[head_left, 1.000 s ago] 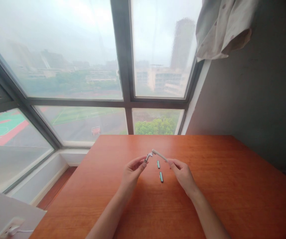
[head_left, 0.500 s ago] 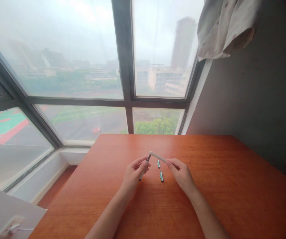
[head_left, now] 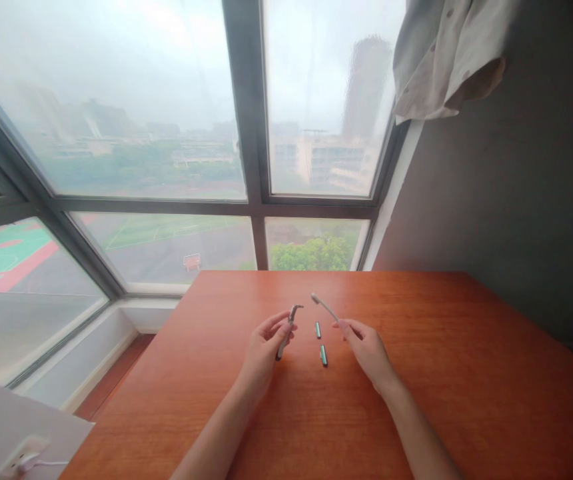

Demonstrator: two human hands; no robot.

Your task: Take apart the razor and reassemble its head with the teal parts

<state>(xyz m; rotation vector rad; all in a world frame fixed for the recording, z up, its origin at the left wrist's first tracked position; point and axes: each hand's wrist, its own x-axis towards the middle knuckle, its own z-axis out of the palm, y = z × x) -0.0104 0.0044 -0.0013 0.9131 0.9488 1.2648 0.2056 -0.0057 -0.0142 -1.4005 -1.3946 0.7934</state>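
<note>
My left hand (head_left: pixel 262 352) is closed around a slim grey razor handle (head_left: pixel 286 331) with a curved top end, held upright over the orange-brown table (head_left: pixel 466 373). A little to the right, my right hand (head_left: pixel 366 347) pinches a second thin pale handle (head_left: pixel 323 305) that points up and away to the left. The two handles are apart, with a gap between their tips. Two small teal and silver razor cartridges (head_left: pixel 317 329) (head_left: pixel 323 355) lie on the table between my hands, one behind the other.
A large window with dark frames (head_left: pixel 246 133) rises behind the table's far edge. A grey wall (head_left: pixel 516 187) runs along the right side, with a pale cloth (head_left: pixel 446 60) hanging above it. A white socket with a cable (head_left: pixel 19 460) sits at the lower left.
One second ago both hands held the two handles joined at their tips. They have since come apart: the left hand lowered its handle, and the right hand lifted its own away to the right.
</note>
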